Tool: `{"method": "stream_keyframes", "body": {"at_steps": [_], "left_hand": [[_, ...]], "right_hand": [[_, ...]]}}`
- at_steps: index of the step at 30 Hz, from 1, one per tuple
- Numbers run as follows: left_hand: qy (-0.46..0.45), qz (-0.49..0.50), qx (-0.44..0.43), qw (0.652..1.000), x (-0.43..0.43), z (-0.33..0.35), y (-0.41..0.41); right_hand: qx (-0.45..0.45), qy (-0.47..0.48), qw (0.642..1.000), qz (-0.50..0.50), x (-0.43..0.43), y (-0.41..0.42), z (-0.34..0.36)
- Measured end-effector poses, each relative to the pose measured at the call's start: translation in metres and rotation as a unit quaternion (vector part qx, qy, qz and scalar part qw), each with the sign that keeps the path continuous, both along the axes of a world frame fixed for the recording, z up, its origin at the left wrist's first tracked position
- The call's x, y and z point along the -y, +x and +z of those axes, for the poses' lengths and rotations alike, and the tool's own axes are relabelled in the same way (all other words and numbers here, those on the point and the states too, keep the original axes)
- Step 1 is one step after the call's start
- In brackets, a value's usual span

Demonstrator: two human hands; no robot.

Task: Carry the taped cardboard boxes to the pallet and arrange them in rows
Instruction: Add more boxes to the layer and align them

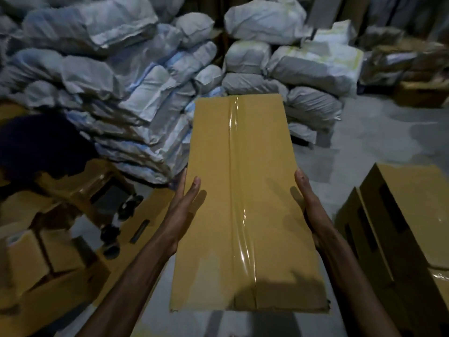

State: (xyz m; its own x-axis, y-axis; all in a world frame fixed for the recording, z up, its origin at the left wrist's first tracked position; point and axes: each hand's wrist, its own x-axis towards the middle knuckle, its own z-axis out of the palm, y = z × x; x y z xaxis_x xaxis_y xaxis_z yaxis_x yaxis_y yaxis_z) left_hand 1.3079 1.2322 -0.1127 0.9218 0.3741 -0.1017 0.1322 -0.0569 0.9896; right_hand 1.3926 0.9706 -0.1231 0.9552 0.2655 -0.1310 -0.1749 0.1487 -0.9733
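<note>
Both forearms reach forward, left hand (185, 210) and right hand (309, 207) flat, palms facing inward.

Taped cardboard box (264, 203) dead centre, long axis 12–6, held off the floor (364, 147). Clear tape (237, 166) runs down its top seam. Left hand (184, 210) presses the 9 o'clock side and right hand (308, 205) the 3 o'clock side, thumbs on top, fingers hidden. Sacks (121, 81) are piled from 10 to 1. Stacked cartons (401, 227) sit at 4, opened cartons (36, 251) at 8.
</note>
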Motion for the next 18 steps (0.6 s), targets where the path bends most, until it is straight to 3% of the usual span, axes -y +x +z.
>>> {"method": "stream_keyframes", "body": {"at_steps": [10, 18], "left_hand": [[-0.048, -0.077, 0.002, 0.996, -0.037, -0.006, 0.275], [-0.091, -0.236, -0.013, 0.967, -0.032, -0.014, 0.538]], "right_hand": [[0.028, -0.033, 0.993, -0.111, -0.029, 0.217, 0.010], [0.009, -0.088, 0.964, -0.252, -0.019, 0.403, 0.014]]}}
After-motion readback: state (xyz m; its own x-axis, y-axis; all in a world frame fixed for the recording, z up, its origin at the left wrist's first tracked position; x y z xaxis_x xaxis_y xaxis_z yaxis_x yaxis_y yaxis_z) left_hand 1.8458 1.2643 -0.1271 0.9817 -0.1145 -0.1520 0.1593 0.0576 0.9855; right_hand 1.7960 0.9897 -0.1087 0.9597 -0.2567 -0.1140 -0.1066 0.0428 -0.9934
